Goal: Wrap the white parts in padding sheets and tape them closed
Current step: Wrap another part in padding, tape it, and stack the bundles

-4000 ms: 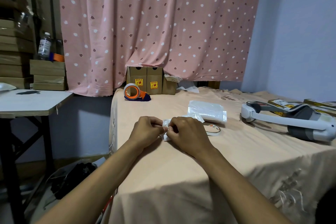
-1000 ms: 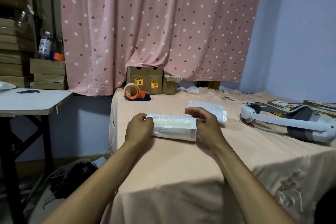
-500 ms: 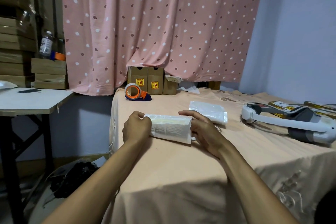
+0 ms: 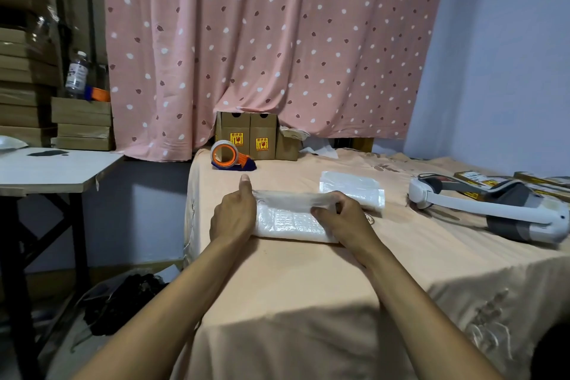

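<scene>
A white padding sheet bundle point(image 4: 290, 219) lies on the peach tablecloth point(image 4: 308, 281), rolled at its far edge, with a flat bubble-textured part facing me. My left hand point(image 4: 234, 216) presses its left end, thumb pointing up. My right hand point(image 4: 345, 219) pinches the rolled edge at the right end. The white part inside is hidden by the sheet. A second wrapped white bundle point(image 4: 351, 188) lies just behind and to the right. An orange tape dispenser point(image 4: 229, 156) stands at the far left of the table.
Small cardboard boxes point(image 4: 256, 136) stand against the pink curtain. A white headset point(image 4: 493, 210) and flat printed boxes point(image 4: 481, 179) lie at the right. A side table point(image 4: 52, 170) stands left, with stacked cartons point(image 4: 80, 123) and a bottle point(image 4: 76, 74) behind it.
Four seconds ago both hands were bunched over a small bundle. Since then the sheet has been spread wider and rolled toward me, and my left thumb has lifted.
</scene>
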